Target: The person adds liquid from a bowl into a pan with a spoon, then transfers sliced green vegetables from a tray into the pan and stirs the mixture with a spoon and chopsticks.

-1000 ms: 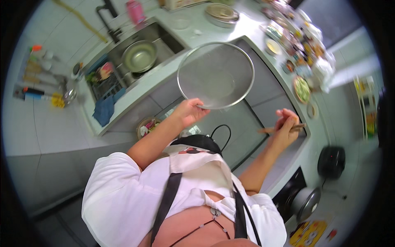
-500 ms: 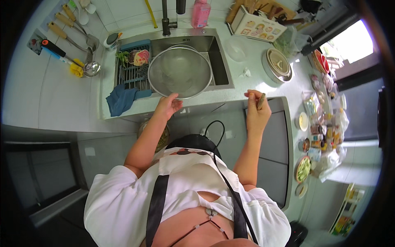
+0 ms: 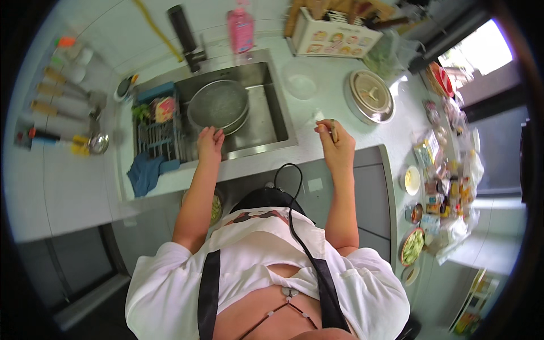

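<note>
A round metal mesh strainer (image 3: 218, 105), over what looks like a metal basin, sits in the left part of the steel sink (image 3: 271, 113). At its near rim is my left hand (image 3: 209, 144), fingers slightly apart and holding nothing; whether the fingertips touch the rim I cannot tell. My right hand (image 3: 340, 148) is raised over the counter's front edge, right of the sink. Its fingers close round a short brownish piece (image 3: 334, 134), mostly hidden, whose kind I cannot make out.
A drying rack (image 3: 156, 136) with meat and greens stands left of the sink, a blue cloth (image 3: 144, 173) at its near end. Behind rise a black faucet (image 3: 184, 34) and pink bottle (image 3: 241, 31). A lidded pot (image 3: 371, 96) and a plate of sliced greens (image 3: 412, 246) occupy the right counter.
The strainer has gone down into the sink from above its front edge. My left hand has let go of its rim. My right hand still holds the brownish piece.
</note>
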{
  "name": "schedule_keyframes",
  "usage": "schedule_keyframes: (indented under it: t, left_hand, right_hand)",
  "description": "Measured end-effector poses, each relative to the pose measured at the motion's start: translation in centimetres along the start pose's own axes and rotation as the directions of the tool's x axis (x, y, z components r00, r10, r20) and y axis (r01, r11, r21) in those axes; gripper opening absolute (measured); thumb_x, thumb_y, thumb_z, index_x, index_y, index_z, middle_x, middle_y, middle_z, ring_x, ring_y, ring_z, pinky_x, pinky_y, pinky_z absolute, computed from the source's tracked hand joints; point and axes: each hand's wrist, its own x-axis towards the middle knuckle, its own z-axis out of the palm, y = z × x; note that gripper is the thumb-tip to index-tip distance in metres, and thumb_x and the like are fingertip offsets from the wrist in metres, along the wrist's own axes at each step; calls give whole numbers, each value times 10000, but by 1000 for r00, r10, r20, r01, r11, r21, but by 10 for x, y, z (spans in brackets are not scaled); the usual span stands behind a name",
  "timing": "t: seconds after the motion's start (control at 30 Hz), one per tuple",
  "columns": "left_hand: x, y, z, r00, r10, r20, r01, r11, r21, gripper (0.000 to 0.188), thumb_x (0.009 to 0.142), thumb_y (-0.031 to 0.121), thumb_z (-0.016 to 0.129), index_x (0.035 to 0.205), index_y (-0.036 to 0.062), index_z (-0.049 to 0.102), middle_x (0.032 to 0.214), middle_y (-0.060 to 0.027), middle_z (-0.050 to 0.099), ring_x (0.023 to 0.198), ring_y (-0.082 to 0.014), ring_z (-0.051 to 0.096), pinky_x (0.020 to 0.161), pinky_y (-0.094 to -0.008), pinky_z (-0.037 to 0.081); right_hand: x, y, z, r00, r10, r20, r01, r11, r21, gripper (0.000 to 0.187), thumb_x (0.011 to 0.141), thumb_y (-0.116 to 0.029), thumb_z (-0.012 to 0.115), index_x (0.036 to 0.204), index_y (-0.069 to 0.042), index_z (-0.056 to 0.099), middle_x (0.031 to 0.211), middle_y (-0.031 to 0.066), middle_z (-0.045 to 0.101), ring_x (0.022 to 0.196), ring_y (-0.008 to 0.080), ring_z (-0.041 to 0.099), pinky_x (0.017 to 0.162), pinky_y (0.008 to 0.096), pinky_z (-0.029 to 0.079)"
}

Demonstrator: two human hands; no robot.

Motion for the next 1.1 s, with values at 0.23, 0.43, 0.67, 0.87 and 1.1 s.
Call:
schedule_keyframes:
  t: [0.23,0.43,0.67,0.87,1.1]
  left_hand:
    - [-109,3,68,865,-119,488,-71,933,352,203,865,72,447,1049,35,524,976,-73,569,805,-142,557,766,-276,463]
    - [-171,-4,76,600,-306,739,-213,830,516,169,858,53,463,1009,20,532,971,-64,563,806,-121,544,786,-267,448]
    - [-270,-42,43,214,-626,750,-247,708,662,214,846,80,501,1049,16,523,999,-80,561,822,-145,558,773,-260,454]
    - [-352,-75,8,-70,-758,649,-287,638,715,173,865,60,471,1026,27,525,995,-61,561,807,-106,546,748,-214,447]
    - [-498,-105,-87,-396,-807,438,-384,579,719,183,850,82,501,1022,25,528,993,-64,560,800,-122,553,773,-252,443]
  right_hand:
    - [-41,-4,-32,947,-57,-316,81,995,63,183,834,-173,563,753,-11,585,665,69,570,560,121,517,528,232,405]
    - [-153,-26,-50,811,6,-585,-3,1000,6,119,808,-154,591,801,-35,596,681,70,584,566,130,523,536,237,414]
    - [-324,-65,-66,533,112,-839,-295,954,-60,137,758,-144,636,855,-60,588,745,81,606,628,199,588,564,277,458]
    - [-453,-110,-70,243,68,-967,-464,884,-54,142,771,-172,633,812,-46,579,701,73,591,590,181,572,529,268,441]
    - [-627,-163,-36,-190,-97,-977,-454,891,-1,161,815,-180,562,746,-35,544,724,87,574,542,201,522,498,281,407]
